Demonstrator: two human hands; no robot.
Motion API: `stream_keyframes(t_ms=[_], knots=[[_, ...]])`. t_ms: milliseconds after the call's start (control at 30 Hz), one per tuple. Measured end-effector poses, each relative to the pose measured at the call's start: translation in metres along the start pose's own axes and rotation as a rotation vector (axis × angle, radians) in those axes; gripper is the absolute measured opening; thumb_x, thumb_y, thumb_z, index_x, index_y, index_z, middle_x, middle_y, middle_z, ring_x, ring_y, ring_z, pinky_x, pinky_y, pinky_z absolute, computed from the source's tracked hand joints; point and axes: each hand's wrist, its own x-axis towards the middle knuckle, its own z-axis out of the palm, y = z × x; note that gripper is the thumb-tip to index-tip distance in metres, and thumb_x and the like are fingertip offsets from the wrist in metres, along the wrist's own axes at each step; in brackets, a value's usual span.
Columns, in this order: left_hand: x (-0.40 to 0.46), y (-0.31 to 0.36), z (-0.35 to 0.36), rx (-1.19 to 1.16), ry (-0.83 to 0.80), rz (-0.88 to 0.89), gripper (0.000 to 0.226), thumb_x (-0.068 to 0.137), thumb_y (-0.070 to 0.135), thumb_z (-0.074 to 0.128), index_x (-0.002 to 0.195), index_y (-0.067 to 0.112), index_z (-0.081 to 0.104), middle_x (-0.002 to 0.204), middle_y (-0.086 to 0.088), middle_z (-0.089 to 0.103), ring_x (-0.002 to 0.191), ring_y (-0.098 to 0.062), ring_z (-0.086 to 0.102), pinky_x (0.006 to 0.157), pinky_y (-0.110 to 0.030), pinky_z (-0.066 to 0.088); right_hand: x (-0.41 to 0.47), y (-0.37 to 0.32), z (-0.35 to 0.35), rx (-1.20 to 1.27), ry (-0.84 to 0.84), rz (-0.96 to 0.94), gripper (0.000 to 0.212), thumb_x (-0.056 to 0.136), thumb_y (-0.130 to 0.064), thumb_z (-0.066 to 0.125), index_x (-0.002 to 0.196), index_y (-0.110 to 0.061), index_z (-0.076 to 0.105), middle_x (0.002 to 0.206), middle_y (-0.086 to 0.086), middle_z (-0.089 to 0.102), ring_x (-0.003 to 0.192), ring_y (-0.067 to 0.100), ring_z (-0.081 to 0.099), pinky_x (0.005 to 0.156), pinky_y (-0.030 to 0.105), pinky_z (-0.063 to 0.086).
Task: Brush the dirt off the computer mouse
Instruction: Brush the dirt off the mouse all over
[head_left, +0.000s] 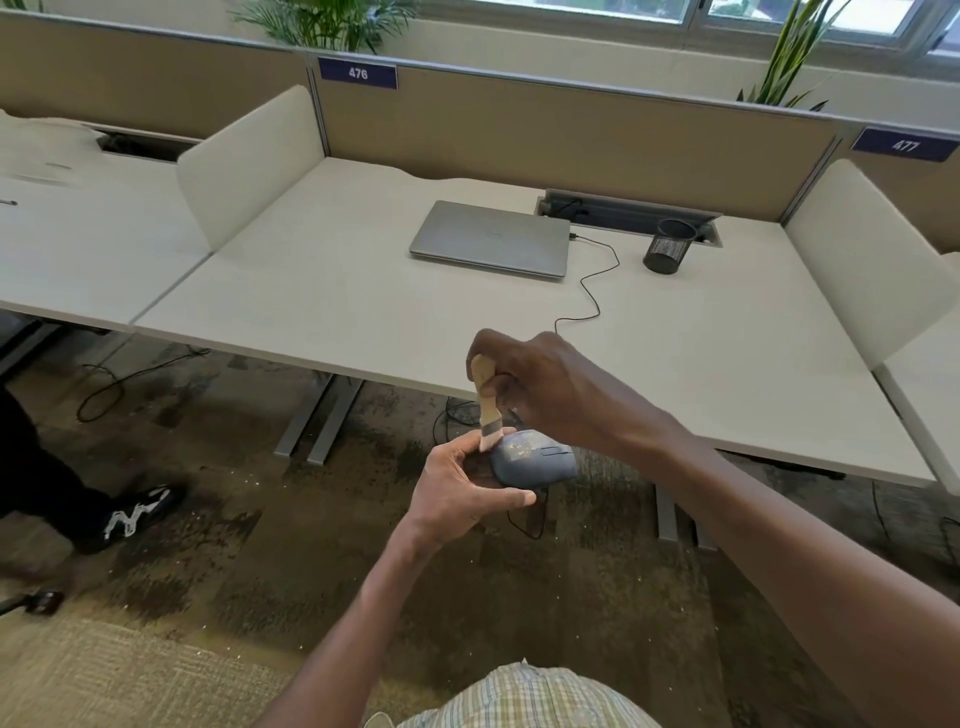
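Left hand (462, 483) has its fingers wrapped round the grey mouse (535, 462), dirt specks on top. Right hand (540, 384) just above it grips a wooden brush (487, 402), bristles touching the mouse's near end.

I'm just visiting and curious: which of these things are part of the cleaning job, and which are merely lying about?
Part of the job:
- computer mouse, dusty, held in the left hand
- brush, gripped by the right hand, bristles on the mouse

Lying about:
- closed laptop
- its cable
- mesh pen cup
- desk
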Motion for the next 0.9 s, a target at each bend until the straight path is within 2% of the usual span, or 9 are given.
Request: stream_keyframes(t_ms=[67, 133, 200, 333, 500, 633, 700, 800, 900], knots=[[-0.001, 0.000, 0.000, 0.003, 0.003, 0.005, 0.080, 0.056, 0.029, 0.100, 0.130, 0.022, 0.071, 0.119, 0.001, 0.078, 0.111, -0.018, 0.075, 0.095, -0.044, 0.063, -0.003, 0.006, 0.000, -0.027, 0.007, 0.028, 0.023, 0.093, 0.003, 0.060, 0.104, -0.017, 0.055, 0.075, -0.002, 0.064, 0.059, 0.011, 0.060, 0.049, 0.028, 0.049], [-0.001, -0.001, 0.000, 0.004, -0.002, 0.013, 0.082, 0.058, 0.026, 0.101, 0.133, 0.021, 0.070, 0.123, 0.001, 0.077, 0.113, -0.019, 0.074, 0.095, -0.047, 0.063, -0.003, 0.013, -0.003, -0.084, 0.018, 0.061, 0.026, 0.092, 0.003, 0.060, 0.106, -0.018, 0.053, 0.078, 0.004, 0.065, 0.061, 0.021, 0.064, 0.052, 0.041, 0.054], [-0.001, -0.001, 0.000, -0.003, -0.007, 0.024, 0.079, 0.060, 0.025, 0.101, 0.132, 0.026, 0.071, 0.126, 0.002, 0.076, 0.115, -0.019, 0.074, 0.093, -0.048, 0.063, -0.002, 0.015, -0.005, -0.128, 0.038, 0.086, 0.031, 0.091, 0.005, 0.058, 0.106, -0.022, 0.050, 0.078, 0.007, 0.065, 0.062, 0.026, 0.064, 0.053, 0.047, 0.054], [0.000, -0.001, -0.003, -0.018, 0.018, 0.017, 0.083, 0.056, 0.032, 0.102, 0.132, 0.027, 0.069, 0.126, 0.000, 0.076, 0.116, -0.020, 0.073, 0.095, -0.050, 0.062, -0.001, 0.011, -0.001, -0.026, 0.063, 0.052, 0.035, 0.088, 0.008, 0.058, 0.103, -0.023, 0.050, 0.078, 0.003, 0.065, 0.064, 0.024, 0.065, 0.055, 0.044, 0.054], [-0.002, -0.004, -0.004, -0.022, -0.007, 0.025, 0.082, 0.061, 0.029, 0.100, 0.136, 0.021, 0.069, 0.131, 0.001, 0.074, 0.120, -0.022, 0.072, 0.096, -0.055, 0.061, -0.003, 0.020, -0.002, -0.145, 0.064, 0.123, 0.034, 0.089, 0.008, 0.056, 0.106, -0.021, 0.049, 0.079, 0.008, 0.064, 0.063, 0.026, 0.063, 0.054, 0.048, 0.055], [0.000, -0.002, -0.006, -0.025, 0.009, 0.023, 0.083, 0.059, 0.031, 0.101, 0.135, 0.027, 0.069, 0.129, 0.004, 0.075, 0.119, -0.020, 0.072, 0.096, -0.048, 0.062, -0.002, 0.015, -0.004, -0.002, 0.103, 0.085, 0.036, 0.088, 0.011, 0.055, 0.105, -0.020, 0.051, 0.084, 0.004, 0.068, 0.070, 0.022, 0.068, 0.061, 0.042, 0.058], [0.002, 0.000, -0.008, -0.017, -0.015, 0.031, 0.080, 0.062, 0.028, 0.101, 0.135, 0.031, 0.069, 0.131, 0.004, 0.074, 0.121, -0.019, 0.071, 0.097, -0.044, 0.061, -0.001, 0.015, -0.002, -0.032, 0.073, 0.102, 0.035, 0.089, 0.010, 0.055, 0.107, -0.019, 0.050, 0.085, 0.008, 0.067, 0.071, 0.026, 0.067, 0.061, 0.045, 0.058], [0.003, -0.003, -0.008, -0.012, -0.011, 0.033, 0.081, 0.063, 0.028, 0.101, 0.137, 0.024, 0.068, 0.133, 0.004, 0.073, 0.122, -0.020, 0.071, 0.097, -0.049, 0.061, -0.003, 0.018, -0.005, -0.100, 0.094, 0.128, 0.034, 0.091, 0.008, 0.054, 0.111, -0.019, 0.048, 0.086, 0.011, 0.066, 0.072, 0.031, 0.065, 0.061, 0.048, 0.057], [0.005, -0.006, -0.008, -0.008, 0.015, 0.016, 0.084, 0.059, 0.029, 0.102, 0.136, 0.018, 0.069, 0.128, 0.003, 0.075, 0.119, -0.020, 0.072, 0.097, -0.045, 0.061, -0.002, 0.007, -0.008, -0.049, 0.108, 0.004, 0.036, 0.091, 0.007, 0.060, 0.110, -0.021, 0.047, 0.086, 0.006, 0.068, 0.072, 0.023, 0.068, 0.058, 0.042, 0.058]])
